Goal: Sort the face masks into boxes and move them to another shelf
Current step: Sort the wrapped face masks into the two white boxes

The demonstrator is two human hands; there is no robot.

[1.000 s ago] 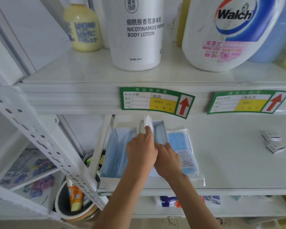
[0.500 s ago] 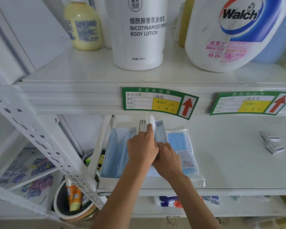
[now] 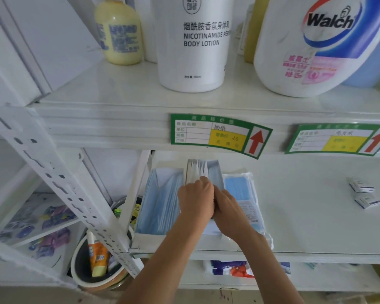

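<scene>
Reaching into the middle shelf (image 3: 305, 211), both hands work side by side at an open white box (image 3: 140, 240) of blue face masks (image 3: 160, 200) set at the shelf's left end. The left hand (image 3: 195, 201) is curled into a fist around an upright bundle of masks (image 3: 196, 170), whose pale edges stand above the knuckles. The right hand (image 3: 227, 212) touches the left one, with its fingers bent down into the box; what they hold is hidden behind the left hand and cannot be told. The loose masks fill the left part of the box and lie flat, stacked lengthwise. Just beside the box on its right lies a sealed clear pack of blue masks (image 3: 239, 189), partly under the right wrist. Well apart, towards the right of the same shelf, two small white cartons (image 3: 363, 194) lie near each other.

The upper shelf carries a yellow bottle (image 3: 119, 31), a white body lotion bottle (image 3: 193, 44) and a large Walch jug (image 3: 316, 44). Two green price tags (image 3: 219, 134) are fixed to its front edge. To the lower left, beyond the perforated white upright (image 3: 59, 178), a round tub (image 3: 83, 275) holds an orange tube (image 3: 98, 257). Coloured packets (image 3: 230, 268) show on the shelf below.
</scene>
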